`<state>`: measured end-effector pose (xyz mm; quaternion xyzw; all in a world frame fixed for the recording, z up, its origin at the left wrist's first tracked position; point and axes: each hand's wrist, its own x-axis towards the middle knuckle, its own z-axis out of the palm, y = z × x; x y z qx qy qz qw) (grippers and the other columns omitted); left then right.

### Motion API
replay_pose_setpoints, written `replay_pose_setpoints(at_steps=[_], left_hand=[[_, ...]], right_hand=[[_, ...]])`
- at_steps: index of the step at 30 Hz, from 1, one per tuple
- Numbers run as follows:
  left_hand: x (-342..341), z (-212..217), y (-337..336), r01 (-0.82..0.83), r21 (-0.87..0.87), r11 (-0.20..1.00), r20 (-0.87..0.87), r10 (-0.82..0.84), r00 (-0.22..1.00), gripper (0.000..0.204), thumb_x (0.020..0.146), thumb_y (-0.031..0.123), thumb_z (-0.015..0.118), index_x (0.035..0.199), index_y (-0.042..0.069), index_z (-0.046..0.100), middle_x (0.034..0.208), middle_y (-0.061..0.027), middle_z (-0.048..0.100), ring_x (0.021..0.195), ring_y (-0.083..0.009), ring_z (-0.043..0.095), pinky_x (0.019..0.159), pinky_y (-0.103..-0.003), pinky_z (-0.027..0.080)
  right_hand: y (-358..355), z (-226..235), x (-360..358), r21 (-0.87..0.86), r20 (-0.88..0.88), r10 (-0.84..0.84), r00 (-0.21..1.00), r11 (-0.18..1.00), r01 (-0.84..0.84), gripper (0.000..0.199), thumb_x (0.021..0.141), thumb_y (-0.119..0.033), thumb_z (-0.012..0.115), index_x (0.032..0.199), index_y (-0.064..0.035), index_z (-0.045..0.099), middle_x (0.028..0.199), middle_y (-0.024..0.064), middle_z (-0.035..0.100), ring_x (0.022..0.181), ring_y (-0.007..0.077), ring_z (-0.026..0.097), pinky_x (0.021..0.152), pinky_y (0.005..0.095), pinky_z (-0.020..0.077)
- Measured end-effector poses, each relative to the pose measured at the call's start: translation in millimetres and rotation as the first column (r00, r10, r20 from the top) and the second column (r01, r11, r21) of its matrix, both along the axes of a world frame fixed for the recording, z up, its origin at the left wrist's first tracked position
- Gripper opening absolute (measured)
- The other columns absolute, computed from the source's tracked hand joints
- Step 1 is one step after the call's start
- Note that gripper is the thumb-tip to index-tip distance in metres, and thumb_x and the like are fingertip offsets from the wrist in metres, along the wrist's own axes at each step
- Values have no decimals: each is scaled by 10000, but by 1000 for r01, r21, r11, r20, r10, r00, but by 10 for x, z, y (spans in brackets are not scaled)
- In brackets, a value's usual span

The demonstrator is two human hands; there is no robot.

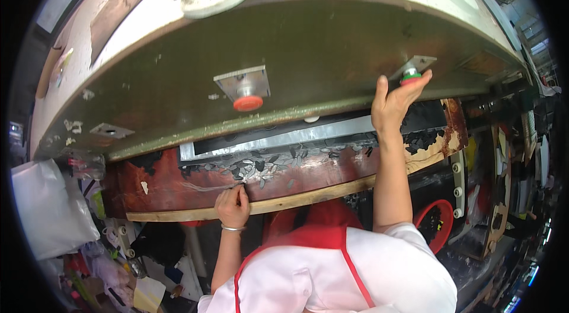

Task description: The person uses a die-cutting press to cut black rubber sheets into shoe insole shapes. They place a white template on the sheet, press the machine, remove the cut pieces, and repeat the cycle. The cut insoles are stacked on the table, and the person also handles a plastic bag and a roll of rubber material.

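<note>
red button (248, 103), green press head (308, 46), red-trimmed white apron (332, 271)

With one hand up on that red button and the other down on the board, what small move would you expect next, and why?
Probably drawing the left hand back toward the board's wooden edge. It pinches something thin on the worn red board by the dark cut pieces, while the right hand already touches the red button.

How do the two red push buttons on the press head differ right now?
The middle red button is bare and orange-red; the right red button is under the fingertips of the right hand and shows a green ring. The middle one's grey plate is fully visible, the right one's partly covered. Both sit on grey metal plates.
</note>
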<state>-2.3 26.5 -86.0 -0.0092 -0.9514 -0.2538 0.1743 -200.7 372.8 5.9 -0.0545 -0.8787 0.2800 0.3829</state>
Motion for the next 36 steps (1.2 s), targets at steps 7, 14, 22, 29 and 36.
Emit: replay_pose_setpoints(at_steps=[7, 14, 22, 29, 36], left_hand=[[-224, 58, -52, -31, -1, 1000, 43, 31, 999, 140, 812, 85, 663, 942, 38, 685, 601, -85, 581, 540, -267, 567, 546, -375, 456], [-62, 0, -9, -60, -5, 998, -46, 59, 997, 259, 792, 86, 682, 1051, 76, 680, 601, -52, 562, 593, -243, 557, 604, -378, 434], [388, -115, 39, -41, 86, 995, -18, 43, 999, 28, 783, 55, 658, 804, 66, 674, 682, -87, 613, 659, -283, 571, 631, -397, 416], [1030, 238, 107, -66, 136, 989, 269, 27, 963, 89, 802, 81, 680, 884, 54, 703, 695, -116, 620, 623, -304, 576, 596, -408, 459], [525, 528, 219, 50, -61, 997, -24, -51, 998, 413, 825, 105, 658, 1220, 23, 568, 1162, -165, 580, 1091, -343, 541, 941, -444, 406]], right_hand=[[162, -174, 255, -56, 92, 94, 991, 994, -89, 941, 898, -294, 626, 1458, 119, -6, 1500, 353, 121, 1402, 472, 151, 1149, 500, 151], [-253, -704, 1675, -462, 523, 389, 759, 877, -132, 694, 820, -180, 703, 1404, 8, 379, 841, 159, 681, 848, 320, 650, 767, 401, 512], [-47, -815, 2180, -249, 413, 487, 770, 873, -420, 171, 798, -59, 681, 957, 2, 665, 834, 169, 651, 828, 337, 617, 727, 398, 500], [-185, -409, 1694, -144, 281, 356, 891, 934, -327, 813, 668, -135, 791, 1370, 13, 409, 1140, 197, 591, 1132, 374, 461, 953, 442, 399], [-843, -519, 1753, -114, 401, 383, 832, 922, -369, 975, 587, -163, 816, 1429, -64, 335, 1350, 365, 292, 1286, 537, 245, 1052, 549, 327]])
